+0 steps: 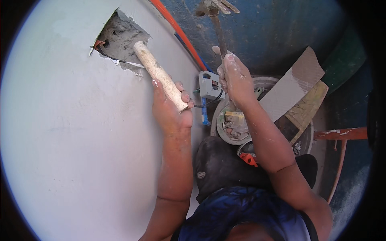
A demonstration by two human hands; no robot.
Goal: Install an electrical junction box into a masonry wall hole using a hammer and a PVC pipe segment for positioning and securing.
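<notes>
My left hand (172, 103) is wrapped round a short, pale wooden stick (159, 74). The stick slants up and left, its far end at the lower right edge of a rough square hole (122, 38) in the white wall (88, 120). Grey mortar fills the hole, and a dark wire (105, 52) shows at its left corner. A strip of torn white edging lies along the hole's lower side. Raised to the right, my right hand (237, 78) grips a claw hammer (219, 30) by its handle, head up and apart from the stick.
A grey electrical box (210, 85) with a black cable stands beside the wall. Below my right hand is a round tub (220, 128) with rubble. A cardboard piece (295, 82) and a wooden board (307, 106) lean there. An orange metal bar (341, 133) is at the right.
</notes>
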